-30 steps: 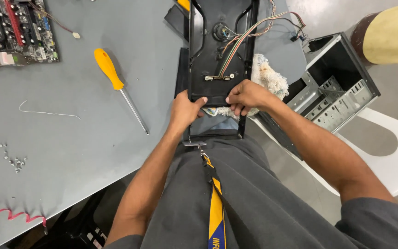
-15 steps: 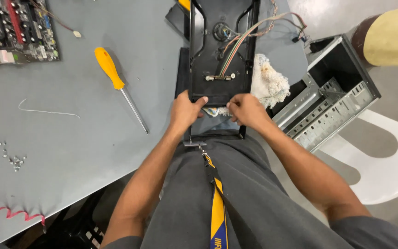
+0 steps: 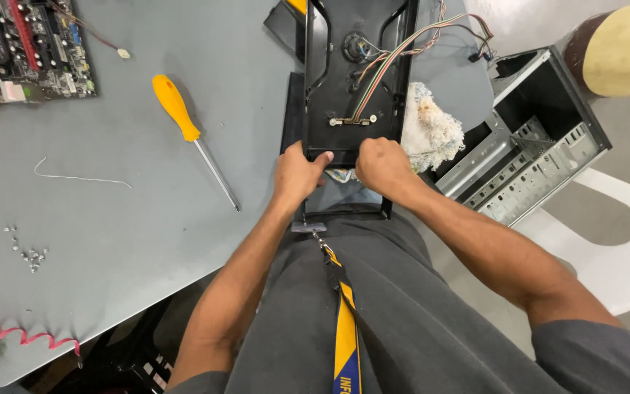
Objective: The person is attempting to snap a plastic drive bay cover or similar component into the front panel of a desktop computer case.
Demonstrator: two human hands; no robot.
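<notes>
Black plastic front panel: your left hand and right hand both clamp its near edge on the grey worktop.

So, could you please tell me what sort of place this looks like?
Most likely a computer repair or assembly bench. On the grey table lie a bare motherboard and a yellow-handled screwdriver. An opened metal computer case sits on a white chair, and both hands grip a black panel with loose wiring.

Grey table carrying a yellow-handled screwdriver, green circuit board lying at its far corner, small screws sitting near a thin wire, black panel resting at its edge
</notes>
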